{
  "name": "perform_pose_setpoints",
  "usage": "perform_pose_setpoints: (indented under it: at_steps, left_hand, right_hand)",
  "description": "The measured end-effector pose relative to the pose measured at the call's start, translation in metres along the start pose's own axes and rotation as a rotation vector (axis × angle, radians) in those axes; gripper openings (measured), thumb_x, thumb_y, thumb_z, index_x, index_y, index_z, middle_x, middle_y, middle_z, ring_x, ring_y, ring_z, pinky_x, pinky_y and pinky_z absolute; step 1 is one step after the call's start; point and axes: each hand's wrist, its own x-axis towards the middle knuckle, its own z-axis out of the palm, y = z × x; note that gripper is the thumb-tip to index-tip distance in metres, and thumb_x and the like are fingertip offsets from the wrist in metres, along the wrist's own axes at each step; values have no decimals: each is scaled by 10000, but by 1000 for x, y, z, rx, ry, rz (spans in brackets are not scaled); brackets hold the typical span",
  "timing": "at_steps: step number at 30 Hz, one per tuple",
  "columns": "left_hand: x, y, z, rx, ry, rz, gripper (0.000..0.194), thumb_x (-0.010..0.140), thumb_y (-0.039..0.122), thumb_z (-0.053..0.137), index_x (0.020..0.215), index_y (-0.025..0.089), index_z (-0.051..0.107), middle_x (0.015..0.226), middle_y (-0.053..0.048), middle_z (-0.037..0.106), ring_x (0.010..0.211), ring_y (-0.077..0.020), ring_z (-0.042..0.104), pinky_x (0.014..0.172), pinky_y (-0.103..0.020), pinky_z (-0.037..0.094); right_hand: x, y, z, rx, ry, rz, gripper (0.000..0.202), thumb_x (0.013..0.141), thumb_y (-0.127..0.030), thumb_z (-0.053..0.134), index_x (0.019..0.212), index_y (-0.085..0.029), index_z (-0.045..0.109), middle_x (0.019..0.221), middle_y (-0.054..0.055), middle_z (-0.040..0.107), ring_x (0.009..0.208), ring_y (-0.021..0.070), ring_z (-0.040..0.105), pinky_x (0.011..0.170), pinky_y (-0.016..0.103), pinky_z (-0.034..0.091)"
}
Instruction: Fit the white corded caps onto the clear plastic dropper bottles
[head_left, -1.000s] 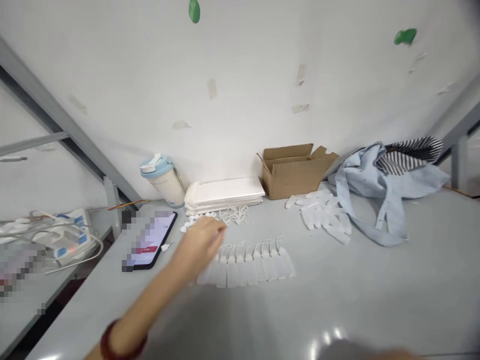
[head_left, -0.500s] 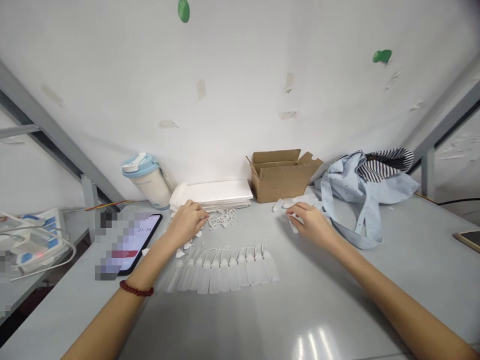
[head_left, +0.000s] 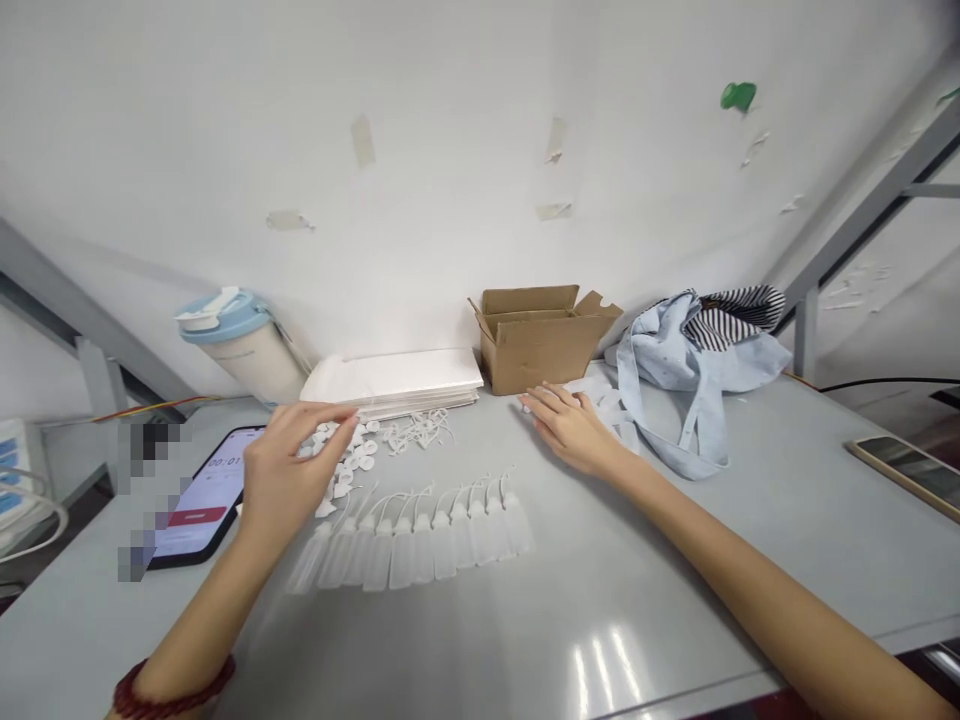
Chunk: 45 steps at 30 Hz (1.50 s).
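My left hand (head_left: 296,460) hovers over the left end of a pile of small white round pieces (head_left: 358,455), thumb and fingertips apart with nothing visible between them. My right hand (head_left: 566,425) lies palm down, fingers spread, at the left side of a heap of translucent plastic pieces (head_left: 619,420); anything beneath its palm is hidden. Between the hands, thin white loops (head_left: 420,430) lie in a tangle. Nearer to me, several frosted translucent tags (head_left: 424,550) with white loops stand side by side in a row, flat on the grey table (head_left: 465,650).
Along the wall are a blue-lidded cup (head_left: 247,340), a stack of white sheets (head_left: 412,380), an open cardboard box (head_left: 540,350) and a light blue bag (head_left: 675,350). One phone (head_left: 206,495) lies left, another (head_left: 911,475) right.
The view has shifted, so the scene sits further left. My left hand has drawn back from the white loops, uncovering the round pieces. My right hand has flattened and its fingers have spread.
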Motion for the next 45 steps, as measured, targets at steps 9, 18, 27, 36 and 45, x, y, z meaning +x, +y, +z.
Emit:
perform_pose_setpoints:
  at_steps: [9, 18, 27, 36, 45]
  left_hand:
    - [-3, 12, 7, 10, -59, 198, 68, 862, 176, 600, 871, 183, 667, 807, -43, 665, 794, -208, 584, 725, -340, 473]
    - [-8, 25, 12, 44, -89, 313, 84, 852, 94, 590, 874, 153, 647, 800, -55, 652, 783, -208, 562, 711, -357, 470]
    - [-15, 59, 16, -151, -141, 187, 109, 847, 75, 571, 852, 168, 629, 776, -42, 639, 776, -189, 550, 693, -331, 465]
    - [-28, 92, 16, -320, -197, 37, 110, 843, 80, 572, 861, 171, 631, 770, -28, 624, 754, -166, 553, 656, -293, 460]
    - [-31, 97, 14, -366, -240, 90, 154, 861, 85, 548, 931, 201, 624, 843, -33, 643, 768, -162, 581, 670, -281, 485]
  right_hand:
    - [3, 9, 9, 65, 59, -76, 554, 715, 95, 374, 1152, -141, 620, 1161, 118, 640, 999, 256, 523, 848, 380, 427]
    - [1, 6, 11, 63, 56, -155, 520, 675, 135, 372, 1038, -107, 655, 1024, 135, 655, 902, 240, 548, 775, 350, 478]
    - [-28, -66, -43, 586, 201, -219, 298, 917, -125, 485, 1209, -160, 529, 1066, 112, 621, 978, 210, 565, 824, 364, 505]
    - [-43, -96, -52, 881, 144, -248, 359, 900, -108, 518, 1249, -187, 495, 1048, 95, 626, 928, 174, 615, 772, 297, 532]
    - [-42, -97, -53, 908, 166, -152, 291, 888, -138, 535, 1174, -189, 549, 952, 72, 652, 843, 171, 622, 728, 299, 538]
